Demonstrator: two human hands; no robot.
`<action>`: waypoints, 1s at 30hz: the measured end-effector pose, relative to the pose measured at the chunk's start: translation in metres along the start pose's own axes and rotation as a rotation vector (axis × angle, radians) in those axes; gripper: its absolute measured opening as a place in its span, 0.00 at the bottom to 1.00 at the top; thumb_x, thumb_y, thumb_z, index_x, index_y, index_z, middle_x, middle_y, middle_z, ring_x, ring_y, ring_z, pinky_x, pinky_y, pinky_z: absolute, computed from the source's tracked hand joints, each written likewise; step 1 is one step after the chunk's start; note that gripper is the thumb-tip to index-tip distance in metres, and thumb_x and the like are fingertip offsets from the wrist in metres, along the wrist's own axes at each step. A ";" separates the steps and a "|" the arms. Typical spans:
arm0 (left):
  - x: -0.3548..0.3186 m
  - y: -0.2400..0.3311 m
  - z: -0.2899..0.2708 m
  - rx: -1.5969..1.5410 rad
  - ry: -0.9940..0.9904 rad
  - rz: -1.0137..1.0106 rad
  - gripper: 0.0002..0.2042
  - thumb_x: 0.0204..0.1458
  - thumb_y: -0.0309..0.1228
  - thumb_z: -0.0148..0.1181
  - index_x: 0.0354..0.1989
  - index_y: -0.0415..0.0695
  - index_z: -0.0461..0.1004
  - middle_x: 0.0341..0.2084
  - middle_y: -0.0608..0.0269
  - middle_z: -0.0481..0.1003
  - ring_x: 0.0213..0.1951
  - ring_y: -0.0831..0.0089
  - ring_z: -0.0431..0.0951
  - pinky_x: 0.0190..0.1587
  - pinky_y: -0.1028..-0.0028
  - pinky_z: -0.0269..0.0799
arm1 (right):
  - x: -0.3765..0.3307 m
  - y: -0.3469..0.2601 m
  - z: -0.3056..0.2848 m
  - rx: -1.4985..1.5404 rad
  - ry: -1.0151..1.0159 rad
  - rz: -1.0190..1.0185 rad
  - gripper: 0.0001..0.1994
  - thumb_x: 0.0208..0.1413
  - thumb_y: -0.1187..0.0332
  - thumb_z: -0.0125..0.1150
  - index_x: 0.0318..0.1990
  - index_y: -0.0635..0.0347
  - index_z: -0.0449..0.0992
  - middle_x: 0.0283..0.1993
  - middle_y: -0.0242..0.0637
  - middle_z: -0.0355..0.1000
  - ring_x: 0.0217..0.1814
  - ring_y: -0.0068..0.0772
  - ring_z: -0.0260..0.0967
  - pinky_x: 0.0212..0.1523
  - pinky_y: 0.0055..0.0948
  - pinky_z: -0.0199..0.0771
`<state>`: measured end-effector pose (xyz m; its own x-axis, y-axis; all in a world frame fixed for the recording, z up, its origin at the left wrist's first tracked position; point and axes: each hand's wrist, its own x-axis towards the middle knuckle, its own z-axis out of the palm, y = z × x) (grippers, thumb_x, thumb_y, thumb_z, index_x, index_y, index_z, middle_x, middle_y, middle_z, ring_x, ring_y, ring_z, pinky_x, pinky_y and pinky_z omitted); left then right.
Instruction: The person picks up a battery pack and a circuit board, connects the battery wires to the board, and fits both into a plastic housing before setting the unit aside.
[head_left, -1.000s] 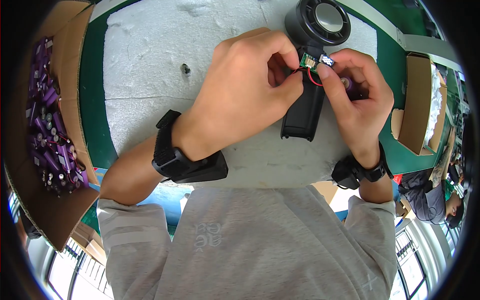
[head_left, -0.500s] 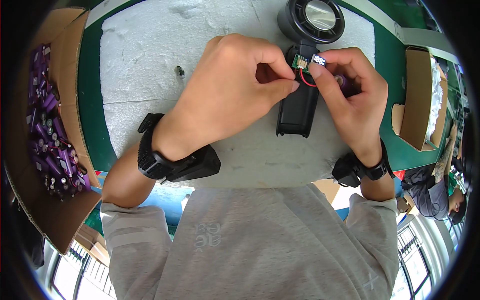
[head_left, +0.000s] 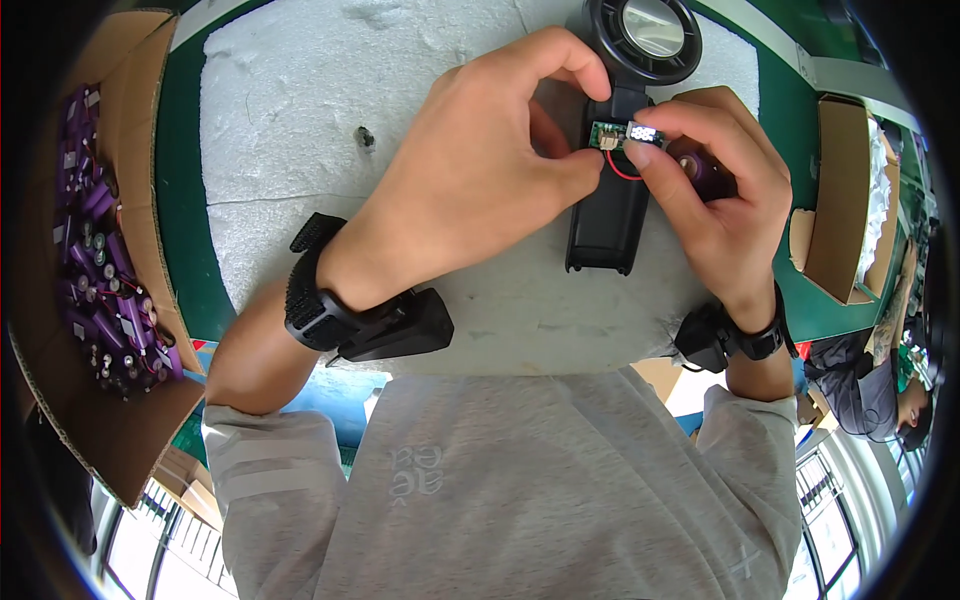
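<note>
At the far left a cardboard box (head_left: pixel 95 300) lies open, full of purple cylindrical cells (head_left: pixel 100 290) with short leads, within easy reach but well apart from the work; next comes the green table (head_left: pixel 185 200) edge and on it a white foam pad (head_left: pixel 300 130), likely there to cushion parts; a small dark screw-like bit (head_left: pixel 366 137) sits alone on the pad, left of the hands.

The left hand (head_left: pixel 480 190) arches over the middle of the pad, its grip pinched together, thumb and forefinger closing on the white connector at the left end of a small green circuit board (head_left: pixel 617 133), seemingly to steady or press the plug; the board sits over the neck of a black handheld fan body (head_left: pixel 605 215), which lies flat on the pad with its round head (head_left: pixel 645 35) pointing away; a red wire (head_left: pixel 622 170) loops from the board.

The right hand (head_left: pixel 715 200) clamps the board's right end between fingertips, and a purple cell (head_left: pixel 708 172) is tucked in the same palm; the hands hide most of the handle's upper part.

Further right, another open cardboard box (head_left: pixel 840 200) stands on the table; a second person (head_left: pixel 880 390) shows at the lower right rim.
</note>
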<state>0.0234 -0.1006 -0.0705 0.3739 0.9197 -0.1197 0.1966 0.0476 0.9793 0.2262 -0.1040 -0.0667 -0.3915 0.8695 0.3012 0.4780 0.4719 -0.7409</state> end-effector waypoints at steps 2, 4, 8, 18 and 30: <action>0.000 0.001 0.004 0.020 0.011 -0.001 0.17 0.44 0.17 0.62 0.43 0.43 0.68 0.38 0.71 0.72 0.29 0.82 0.74 0.27 0.83 0.68 | 0.002 0.000 -0.004 -0.031 -0.016 -0.033 0.11 0.46 0.81 0.67 0.40 0.64 0.77 0.34 0.33 0.71 0.28 0.15 0.64 0.25 0.13 0.59; 0.000 0.001 0.009 0.049 0.093 0.028 0.15 0.41 0.20 0.62 0.39 0.41 0.68 0.28 0.62 0.75 0.24 0.72 0.77 0.27 0.74 0.70 | 0.004 -0.001 -0.006 -0.095 -0.049 -0.100 0.12 0.45 0.82 0.68 0.39 0.64 0.78 0.35 0.33 0.71 0.28 0.17 0.64 0.26 0.14 0.60; -0.001 -0.001 0.011 0.102 0.096 0.016 0.16 0.41 0.19 0.62 0.40 0.43 0.67 0.31 0.67 0.73 0.24 0.78 0.75 0.25 0.78 0.67 | 0.006 -0.006 -0.003 -0.126 0.017 -0.050 0.10 0.43 0.79 0.69 0.36 0.60 0.80 0.30 0.34 0.72 0.24 0.24 0.68 0.23 0.19 0.66; -0.002 -0.007 0.013 0.169 0.109 0.051 0.17 0.42 0.18 0.62 0.41 0.45 0.66 0.34 0.71 0.70 0.25 0.83 0.73 0.24 0.81 0.66 | 0.004 -0.003 0.005 -0.182 0.059 -0.090 0.11 0.45 0.80 0.69 0.38 0.63 0.79 0.32 0.36 0.73 0.27 0.21 0.66 0.25 0.18 0.64; 0.005 0.023 -0.020 0.047 -0.051 0.254 0.11 0.49 0.18 0.61 0.41 0.43 0.77 0.39 0.61 0.77 0.30 0.76 0.77 0.30 0.78 0.71 | 0.022 -0.037 -0.008 -0.170 0.119 -0.007 0.09 0.45 0.78 0.69 0.36 0.63 0.78 0.30 0.37 0.72 0.25 0.25 0.69 0.24 0.22 0.68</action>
<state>0.0113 -0.0870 -0.0455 0.4615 0.8790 0.1197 0.1324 -0.2016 0.9705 0.2064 -0.1014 -0.0282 -0.3048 0.8723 0.3823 0.6055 0.4873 -0.6292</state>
